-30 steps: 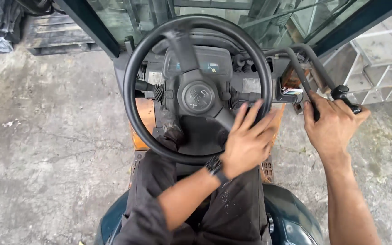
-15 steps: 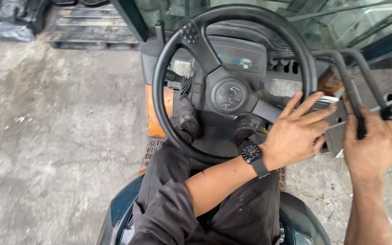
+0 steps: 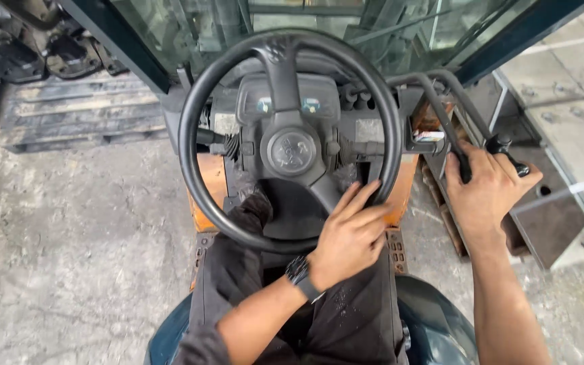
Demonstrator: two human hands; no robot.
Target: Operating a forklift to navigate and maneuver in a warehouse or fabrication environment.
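Left hand [image 3: 349,240] has slid lower on the steering wheel [image 3: 194,169] rim, palm flat, fingers spread. Right hand [image 3: 484,192] still has its grip wrapped round the black control lever [image 3: 451,128].

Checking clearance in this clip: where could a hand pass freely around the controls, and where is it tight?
Open room lies inside the steering wheel, between rim and hub on the left, and over the concrete floor left of the seat. It is crowded at the lower right: the left hand lies on the rim there, and the right hand grips the levers.
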